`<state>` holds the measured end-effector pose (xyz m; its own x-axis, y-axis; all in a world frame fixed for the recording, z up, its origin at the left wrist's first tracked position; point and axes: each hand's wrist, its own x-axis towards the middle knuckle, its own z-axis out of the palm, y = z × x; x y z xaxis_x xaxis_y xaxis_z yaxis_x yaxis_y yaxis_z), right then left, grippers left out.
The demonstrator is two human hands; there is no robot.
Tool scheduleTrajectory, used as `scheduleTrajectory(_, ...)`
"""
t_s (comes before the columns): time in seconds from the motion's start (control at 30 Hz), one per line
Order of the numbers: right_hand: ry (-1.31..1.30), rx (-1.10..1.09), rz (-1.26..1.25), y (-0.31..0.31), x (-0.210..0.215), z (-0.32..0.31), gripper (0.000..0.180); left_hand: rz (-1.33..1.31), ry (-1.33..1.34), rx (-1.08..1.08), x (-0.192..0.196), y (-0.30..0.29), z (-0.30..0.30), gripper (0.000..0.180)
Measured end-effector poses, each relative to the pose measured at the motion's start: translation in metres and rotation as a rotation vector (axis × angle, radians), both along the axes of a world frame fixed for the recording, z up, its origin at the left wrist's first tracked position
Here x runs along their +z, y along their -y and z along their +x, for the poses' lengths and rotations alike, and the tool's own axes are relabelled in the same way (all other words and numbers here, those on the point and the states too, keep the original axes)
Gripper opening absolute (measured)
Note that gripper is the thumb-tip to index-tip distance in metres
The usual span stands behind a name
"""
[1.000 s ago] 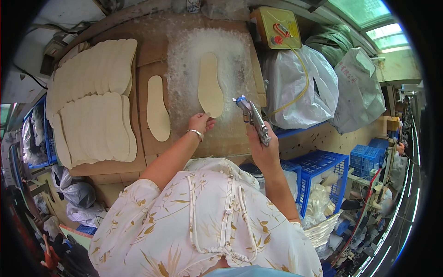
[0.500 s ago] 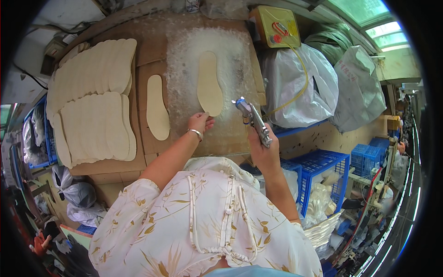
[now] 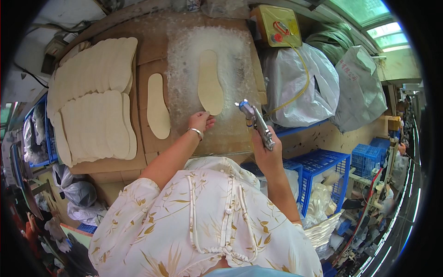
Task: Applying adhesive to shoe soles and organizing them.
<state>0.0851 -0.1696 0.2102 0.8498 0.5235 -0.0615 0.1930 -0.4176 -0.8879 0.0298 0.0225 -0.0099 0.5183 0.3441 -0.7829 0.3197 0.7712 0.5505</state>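
Right at the near, wide end of the pale insole (image 3: 210, 83), the left hand (image 3: 201, 121) has its fingertips on the edge; can't tell from this angle if it's properly pinched or just touching. Right hand (image 3: 267, 150) is wrapped round a metal spray gun (image 3: 256, 122), nozzle beside the insole but not touching it.

As for handling, I'd guess the insole is really light, thin and a bit bendy, so nothing fragile, but it could skate about if nudged. That near rim looks like the sensible place to hold, leaving most of the face uncovered. It's lying flat on a crusty white patch (image 3: 182, 60) on the cardboard (image 3: 154, 51).

Further out, a loose second insole (image 3: 158, 106) is to the left, then the overlapping rows of insoles (image 3: 94, 127).

Compared with half a second ago, the gun is a touch closer to the body and further right. Left fingertips and insole look pretty much the same.
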Motion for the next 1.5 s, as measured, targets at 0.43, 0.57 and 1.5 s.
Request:
scheduleTrajectory(0.43, -0.017, 0.07, 0.012, 0.006, 0.003, -0.007, 0.018, 0.016, -0.017, -0.018, -0.001, -0.001, 0.001, 0.017)
scheduleTrajectory(0.57, -0.021, 0.003, -0.085, 0.008, 0.002, -0.002, 0.018, 0.02, -0.025, -0.016, 0.0, -0.001, 0.002, 0.017)
scheduleTrajectory(1.5, -0.084, 0.044, -0.053, 0.025, 0.006, -0.032, 0.017, 0.022, -0.026, -0.031, -0.002, 0.001, -0.001, 0.016)
